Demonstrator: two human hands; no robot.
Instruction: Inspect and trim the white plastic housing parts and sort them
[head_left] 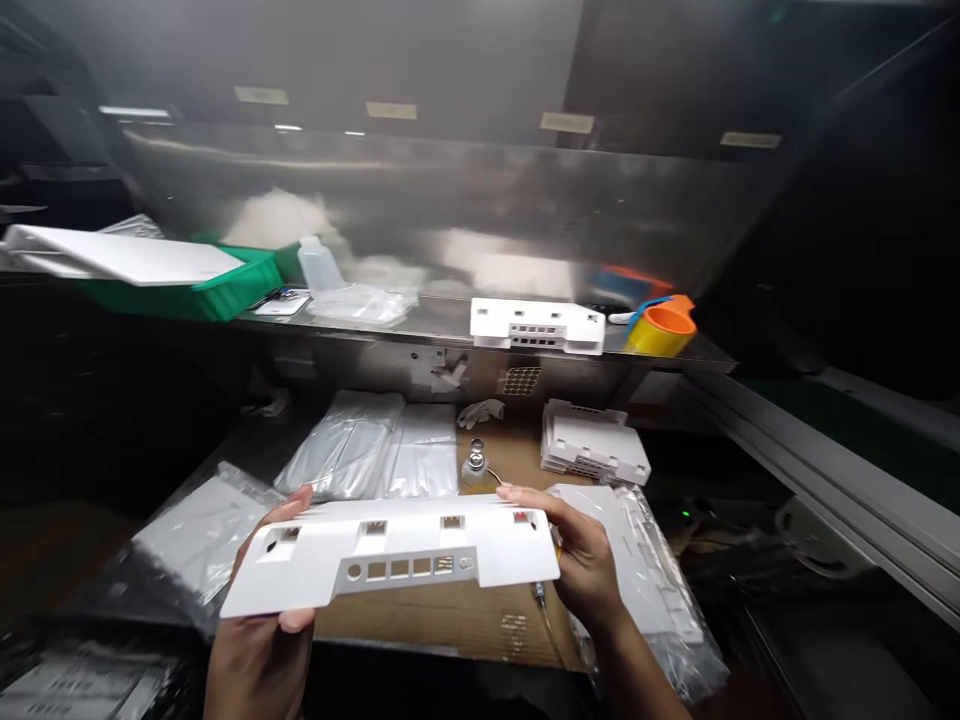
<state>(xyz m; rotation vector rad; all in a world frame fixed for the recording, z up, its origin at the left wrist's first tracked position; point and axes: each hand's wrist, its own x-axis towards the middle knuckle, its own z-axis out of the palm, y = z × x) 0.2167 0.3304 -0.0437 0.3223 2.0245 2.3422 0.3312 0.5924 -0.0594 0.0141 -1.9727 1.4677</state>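
Note:
Between my two hands is a white plastic router housing, held up over the cardboard-covered bench. Its edge with a row of port cutouts and several small slots faces me. My left hand is closed round the left end, thumb on the lower edge and fingertips over the top. My right hand grips the right end, fingers along the top edge. A thin cable with a metal tip hangs beside my right hand. Beyond the housing stands a small dispenser bottle with a metal top.
Clear plastic bags lie behind left, bagged white panels at left and more at right. Stacked white housings sit back right. The shelf bears another housing, a green bin, a squeeze bottle and a yellow-orange tape roll.

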